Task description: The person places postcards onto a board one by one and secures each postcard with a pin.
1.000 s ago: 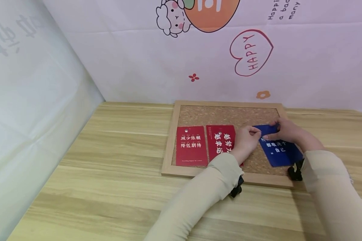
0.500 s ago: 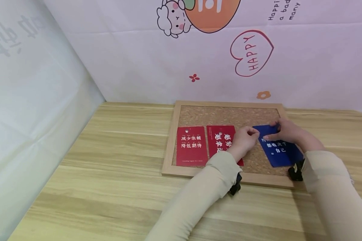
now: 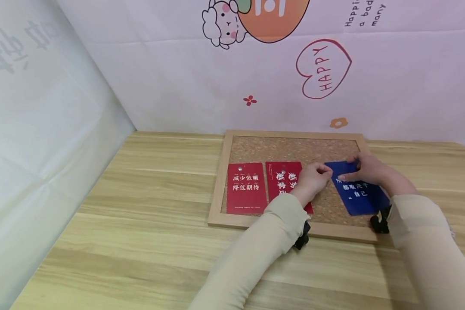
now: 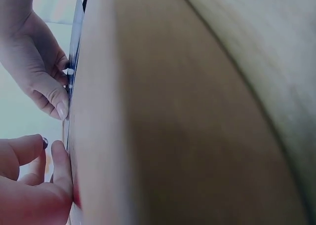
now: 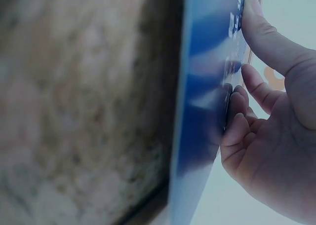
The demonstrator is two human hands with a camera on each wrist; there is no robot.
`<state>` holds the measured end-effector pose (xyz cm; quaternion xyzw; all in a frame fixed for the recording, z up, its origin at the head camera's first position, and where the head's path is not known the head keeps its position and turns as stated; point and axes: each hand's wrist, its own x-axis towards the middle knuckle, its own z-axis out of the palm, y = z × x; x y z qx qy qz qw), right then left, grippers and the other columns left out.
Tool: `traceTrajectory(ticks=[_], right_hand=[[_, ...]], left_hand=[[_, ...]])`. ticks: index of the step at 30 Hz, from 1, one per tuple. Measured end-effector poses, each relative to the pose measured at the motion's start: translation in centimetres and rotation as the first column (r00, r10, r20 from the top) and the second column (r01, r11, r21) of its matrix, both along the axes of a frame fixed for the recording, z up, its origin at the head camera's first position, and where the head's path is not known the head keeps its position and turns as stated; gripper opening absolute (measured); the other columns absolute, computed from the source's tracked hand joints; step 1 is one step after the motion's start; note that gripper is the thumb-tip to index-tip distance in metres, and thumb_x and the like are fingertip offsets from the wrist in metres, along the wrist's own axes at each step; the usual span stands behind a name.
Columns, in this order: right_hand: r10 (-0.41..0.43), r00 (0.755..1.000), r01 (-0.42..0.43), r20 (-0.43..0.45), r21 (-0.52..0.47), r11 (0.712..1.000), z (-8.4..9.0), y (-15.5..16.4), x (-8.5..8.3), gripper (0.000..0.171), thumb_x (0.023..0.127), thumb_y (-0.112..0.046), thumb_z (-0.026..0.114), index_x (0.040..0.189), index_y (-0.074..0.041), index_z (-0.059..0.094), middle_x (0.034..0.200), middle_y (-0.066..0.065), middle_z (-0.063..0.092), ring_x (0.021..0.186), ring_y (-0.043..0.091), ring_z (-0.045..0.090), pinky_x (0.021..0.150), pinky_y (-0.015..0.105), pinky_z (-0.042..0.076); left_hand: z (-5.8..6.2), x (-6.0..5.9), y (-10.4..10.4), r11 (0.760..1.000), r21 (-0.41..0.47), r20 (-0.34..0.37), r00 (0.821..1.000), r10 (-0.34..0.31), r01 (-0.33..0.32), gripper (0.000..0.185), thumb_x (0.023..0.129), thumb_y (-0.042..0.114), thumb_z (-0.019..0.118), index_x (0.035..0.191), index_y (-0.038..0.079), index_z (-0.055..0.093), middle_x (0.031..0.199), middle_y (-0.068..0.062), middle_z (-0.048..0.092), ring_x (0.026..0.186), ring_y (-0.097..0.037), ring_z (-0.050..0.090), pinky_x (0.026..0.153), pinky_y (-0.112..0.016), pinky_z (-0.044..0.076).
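Note:
My left hand is over the cork board, beside the blue card's upper left corner. Its thumb and a finger pinch a small shiny thumbtack, seen in the left wrist view. My right hand rests on the upper part of the blue card, its thumb and fingertips spread on the card's face and covering some of the white lettering. The card lies slightly tilted on the right side of the wood-framed cork board. In the right wrist view, the card's glossy surface reflects the fingers.
Two red cards stand side by side on the board's left half: one upright red card and a second red card, partly behind my left hand. Each has a silver tack near its top. The board lies on a wooden table against a printed cloth.
The left hand has drawn back slightly to the left from the blue card's corner, still pinching. My right hand and the card have stayed in place.

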<state>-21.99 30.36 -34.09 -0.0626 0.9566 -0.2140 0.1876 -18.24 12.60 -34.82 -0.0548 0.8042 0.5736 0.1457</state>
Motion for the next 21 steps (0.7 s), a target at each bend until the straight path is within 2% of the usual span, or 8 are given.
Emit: traceTrajectory(ticks=[6,12,21], right_hand=[[0.001,1.0,-0.001,0.002,-0.001,1.0,-0.2,0.2,-0.1,0.073,0.088,-0.033,0.067,0.129,0.018,0.032,0.122,0.047,0.037,0.107,0.054,0.044,0.09,0.063,0.039],[-0.003,1.0,0.003,0.001,-0.004,1.0,-0.2,0.3,-0.1,0.074,0.088,-0.033,0.067,0.129,0.018,0.032,0.123,0.047,0.037,0.108,0.054,0.043,0.091,0.064,0.038],[-0.012,1.0,0.012,0.006,-0.002,1.0,-0.1,0.3,0.0,0.072,0.088,-0.03,0.067,0.129,0.018,0.032,0.123,0.048,0.035,0.108,0.055,0.042,0.091,0.064,0.039]], left_hand=[[0.1,-0.2,0.2,0.993,-0.11,-0.054,0.998,-0.036,0.03,0.011,0.093,0.019,0.062,0.092,0.013,0.071,0.086,0.002,0.067,0.071,-0.005,0.051,0.064,-0.017,0.04],[0.1,-0.3,1.0,0.966,-0.256,-0.124,0.989,-0.078,0.044,0.01,0.092,0.018,0.063,0.089,0.014,0.072,0.089,0.004,0.071,0.078,-0.004,0.059,0.063,-0.013,0.04],[0.3,-0.4,1.4,0.948,-0.308,-0.104,0.988,-0.117,0.08,0.013,0.092,0.015,0.061,0.091,0.015,0.073,0.092,0.005,0.072,0.083,-0.003,0.062,0.064,-0.012,0.041]])
